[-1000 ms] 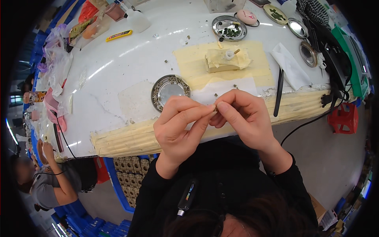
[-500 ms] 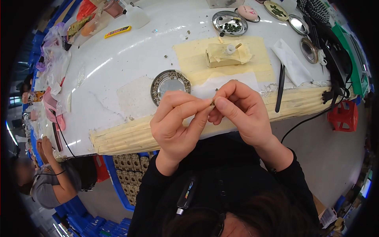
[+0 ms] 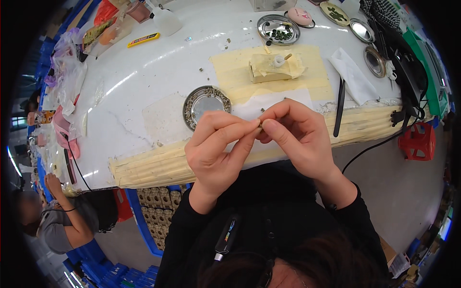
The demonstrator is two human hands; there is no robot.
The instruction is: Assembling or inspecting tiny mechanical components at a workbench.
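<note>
My left hand [image 3: 218, 151] and my right hand [image 3: 300, 139] meet above the near edge of the table, thumbs and forefingers pinched together. Between the fingertips sits a tiny brownish piece [image 3: 260, 126], mostly covered and too small to name. Just behind my left hand lies a round metal dish [image 3: 207, 103] with many small greyish-brown bits around its inner edge. White paper [image 3: 285, 99] is spread behind my fingers. Farther back, a block wrapped in yellowish tape [image 3: 264, 74] carries a small white cup [image 3: 279, 61] with a short stick beside it.
Black tweezers [image 3: 340, 108] and a folded white cloth [image 3: 355, 79] lie to the right. A metal plate of dark green pieces [image 3: 277, 24] stands at the back. A yellow cutter [image 3: 144, 40] lies back left. Below the table edge is a blue crate [image 3: 139, 216]; a co-worker [image 3: 67, 223] sits at the left.
My hands have barely shifted; the right fingers close slightly around the tiny piece. At the left, the co-worker's hands have moved a little.
</note>
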